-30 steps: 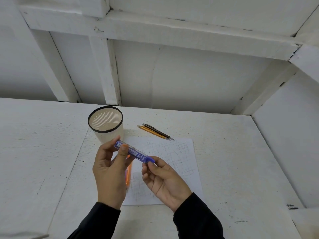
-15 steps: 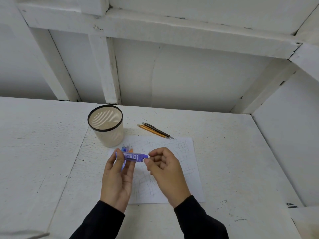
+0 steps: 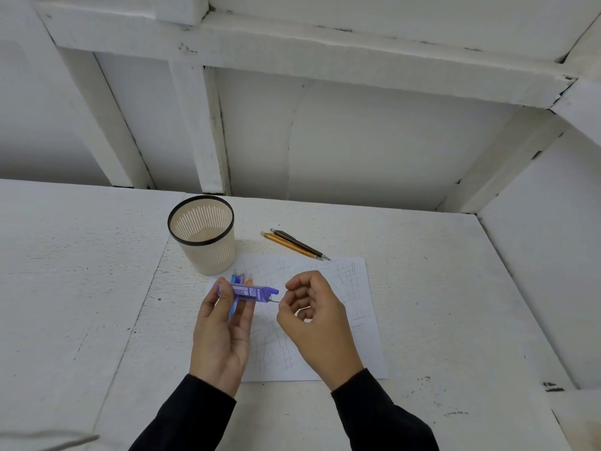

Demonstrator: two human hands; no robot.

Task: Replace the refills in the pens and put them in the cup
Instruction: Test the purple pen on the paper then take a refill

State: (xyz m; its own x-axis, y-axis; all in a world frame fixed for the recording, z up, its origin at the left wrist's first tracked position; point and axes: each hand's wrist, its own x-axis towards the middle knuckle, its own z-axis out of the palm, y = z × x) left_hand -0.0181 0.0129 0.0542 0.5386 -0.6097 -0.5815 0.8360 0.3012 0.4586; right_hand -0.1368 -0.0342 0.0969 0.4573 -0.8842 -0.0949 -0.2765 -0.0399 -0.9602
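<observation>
My left hand (image 3: 224, 330) holds a blue lead refill case (image 3: 248, 292) level above the paper, its open cap end pointing right. A thin dark lead (image 3: 274, 301) pokes out at that end. My right hand (image 3: 313, 317) has curled fingers and pinches the lead's tip. Under my left hand lie several pens, blue and orange (image 3: 241, 278), partly hidden. A beige slotted cup (image 3: 202, 234) with a black rim stands upright behind them. An orange pen (image 3: 287, 245) and a black pen (image 3: 299, 244) lie side by side at the back right.
A scribbled white sheet of paper (image 3: 341, 304) lies on the white table (image 3: 81, 271). White wall panels and beams rise behind. A raised white ledge (image 3: 536, 255) borders the table on the right.
The refill case has tilted from slanted to level and dropped lower. My right hand has drawn away from the cap end to the right, with a thin lead now showing between case and fingers.
</observation>
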